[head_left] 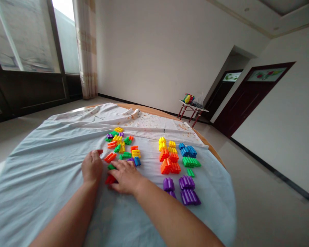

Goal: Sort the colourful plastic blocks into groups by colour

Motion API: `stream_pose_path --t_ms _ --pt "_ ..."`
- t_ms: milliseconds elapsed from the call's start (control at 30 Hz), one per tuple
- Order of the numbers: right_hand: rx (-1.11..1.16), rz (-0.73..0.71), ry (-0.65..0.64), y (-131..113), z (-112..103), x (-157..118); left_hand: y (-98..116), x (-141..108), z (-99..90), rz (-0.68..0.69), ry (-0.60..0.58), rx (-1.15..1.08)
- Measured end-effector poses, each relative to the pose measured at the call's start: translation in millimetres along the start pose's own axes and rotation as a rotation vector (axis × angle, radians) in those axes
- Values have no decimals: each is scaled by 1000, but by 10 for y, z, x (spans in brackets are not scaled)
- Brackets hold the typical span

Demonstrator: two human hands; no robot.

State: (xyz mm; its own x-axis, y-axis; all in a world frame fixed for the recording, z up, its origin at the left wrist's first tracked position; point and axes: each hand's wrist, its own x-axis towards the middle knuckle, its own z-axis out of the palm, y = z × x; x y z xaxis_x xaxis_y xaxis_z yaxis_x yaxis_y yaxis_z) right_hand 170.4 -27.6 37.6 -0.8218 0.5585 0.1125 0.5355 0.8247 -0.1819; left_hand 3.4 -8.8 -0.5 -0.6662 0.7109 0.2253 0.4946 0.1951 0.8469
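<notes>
- the fingers (99,152) of the left hand (92,167) are held together, with nothing clasped, and are rested on the cloth (46,164)
- the fingers of the right hand (126,176) are slightly apart; a red block (110,179) is touched at the thumb side, but whether it is gripped cannot be told
- a green block (111,167) is lying between both hands, and an orange block (110,157) just ahead
- a mixed heap (119,140) is spread beyond the hands
- further right, yellow blocks (162,144), orange blocks (168,163), blue blocks (187,151), green blocks (191,162) and purple blocks (186,188) are grouped by colour
- the cloth is draped over a round wooden table (149,110)

Multicoloured ridged blocks (167,167), probably plastic
</notes>
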Motion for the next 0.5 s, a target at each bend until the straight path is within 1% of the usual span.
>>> stream_pose_path --t_ms 100,233,333,400,433,500 --pt "-47 57 -9 151 -43 -78 13 -5 -13 -3 0 -6" --pt "-96 186 -63 472 -238 -322 40 -12 -21 -3 1 7" --pt "-104 235 -8 640 -431 -529 52 -11 -10 4 11 30" --pt "-98 252 15 654 -531 -647 54 -11 -3 15 8 53" --pt "-91 256 -10 632 -562 -695 54 -11 -1 24 4 68" --pt "-86 266 -135 549 -577 -760 51 -12 -1 46 -5 99"
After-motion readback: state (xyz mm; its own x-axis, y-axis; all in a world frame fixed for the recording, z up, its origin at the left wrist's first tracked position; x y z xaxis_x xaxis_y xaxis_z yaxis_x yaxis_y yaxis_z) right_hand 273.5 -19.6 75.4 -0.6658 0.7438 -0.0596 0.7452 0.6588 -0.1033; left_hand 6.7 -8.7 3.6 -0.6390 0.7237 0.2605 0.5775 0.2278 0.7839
